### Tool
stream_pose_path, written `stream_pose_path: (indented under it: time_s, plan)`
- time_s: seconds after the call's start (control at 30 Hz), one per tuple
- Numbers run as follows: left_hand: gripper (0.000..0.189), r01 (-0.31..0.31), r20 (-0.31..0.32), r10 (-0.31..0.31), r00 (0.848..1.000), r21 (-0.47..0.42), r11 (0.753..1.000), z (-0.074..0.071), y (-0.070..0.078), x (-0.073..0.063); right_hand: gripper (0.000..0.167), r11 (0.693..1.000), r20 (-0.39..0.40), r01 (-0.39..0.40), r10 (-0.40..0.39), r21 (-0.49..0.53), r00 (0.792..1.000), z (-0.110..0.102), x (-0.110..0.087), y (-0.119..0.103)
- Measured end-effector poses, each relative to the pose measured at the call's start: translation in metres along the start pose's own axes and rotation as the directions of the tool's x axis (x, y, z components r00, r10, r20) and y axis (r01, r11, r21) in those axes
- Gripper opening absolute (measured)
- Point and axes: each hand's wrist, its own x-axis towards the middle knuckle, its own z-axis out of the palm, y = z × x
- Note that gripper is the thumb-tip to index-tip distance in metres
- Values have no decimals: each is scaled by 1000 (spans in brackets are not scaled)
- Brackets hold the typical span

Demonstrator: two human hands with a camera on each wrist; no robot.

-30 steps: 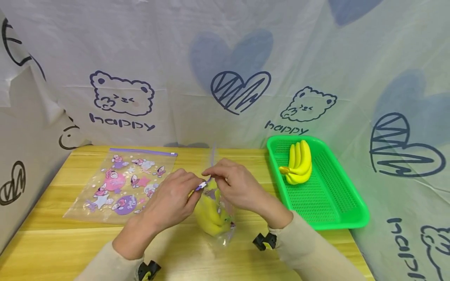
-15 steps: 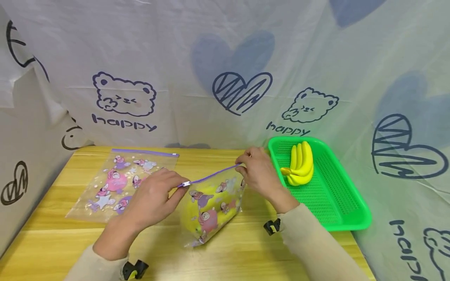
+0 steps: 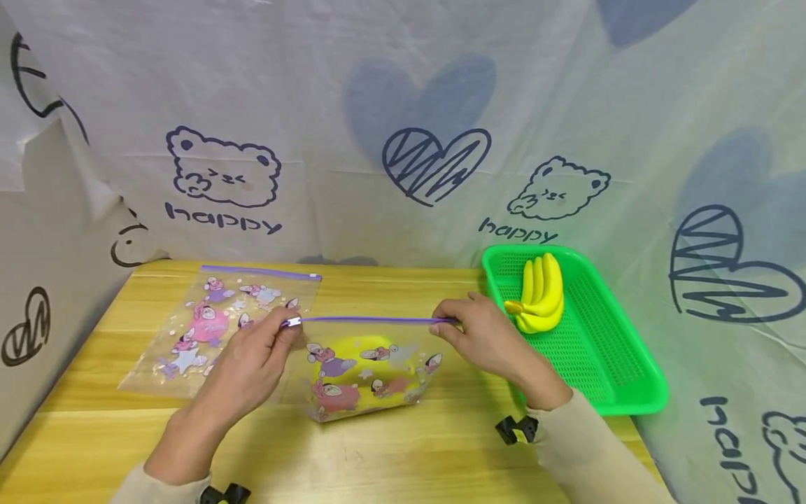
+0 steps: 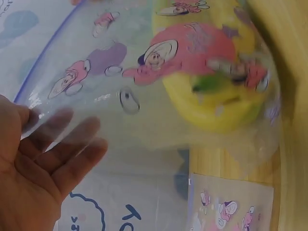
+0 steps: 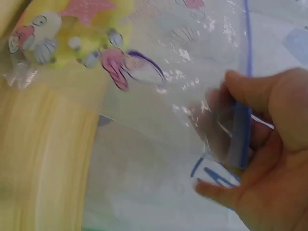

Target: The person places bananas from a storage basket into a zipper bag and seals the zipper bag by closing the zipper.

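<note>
A clear zipper bag (image 3: 378, 378) with pink and purple cartoon prints hangs between both hands, its purple zip strip stretched level across the top. Yellow fruit (image 4: 202, 108), which looks like bananas, shows through the plastic. My left hand (image 3: 255, 357) pinches the strip's left end, at the white slider (image 3: 293, 322). At the other end, my right hand (image 3: 481, 336) pinches the top corner between thumb and fingers. In the right wrist view, the right thumb lies on the near side of the plastic, with fingers behind it.
A second printed zipper bag (image 3: 208, 329) lies flat on the wooden table (image 3: 403, 469) at the left. To the right stands a green basket (image 3: 604, 350) holding a bunch of bananas (image 3: 543, 294). A printed cloth (image 3: 340, 91) hangs behind the table.
The hands were close together at the zip one second ago. They have since moved apart, left hand leftward and right hand rightward, pulling the strip straight and turning the bag's printed side forward.
</note>
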Motion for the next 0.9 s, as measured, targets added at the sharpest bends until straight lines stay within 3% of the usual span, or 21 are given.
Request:
stream_pose_path:
  time_s: [0.1, 0.2, 0.33, 0.47, 0.53, 0.67, 0.77, 0.9]
  plan:
    - [18, 67, 35, -65, 997, -53, 996, -2, 3, -2, 7, 998, 86, -7, 1, 64, 996, -7, -5, -6]
    - [27, 167, 102, -154, 983, -131, 977, -5, 6, -1, 11, 990, 153, -17, -4, 140, 988, -11, -7, -8]
    - [30, 318, 213, -277, 937, -193, 928, -3, 5, 3, 14, 977, 219, -53, 7, 204, 976, -8, -6, -6]
    - [31, 395, 285, -344, 895, -149, 906, 4, -2, 7, 13, 977, 241, -94, 45, 192, 970, 5, -1, -1]
    - [31, 394, 278, -353, 893, -108, 913, 8, -6, 9, 11, 984, 208, -90, 58, 151, 977, 11, 2, 1]
    - [28, 364, 210, -351, 913, -26, 931, 17, -13, 17, 9, 995, 100, -96, 94, 16, 991, 22, 10, 4]
    - [28, 367, 153, -364, 919, 7, 930, 23, -14, 23, 10, 989, 43, -135, 138, -59, 989, 31, 17, 6]
    - [48, 411, 98, -409, 907, -10, 911, 31, -10, 29, 12, 972, -19, -199, 198, -123, 980, 41, 25, 10]
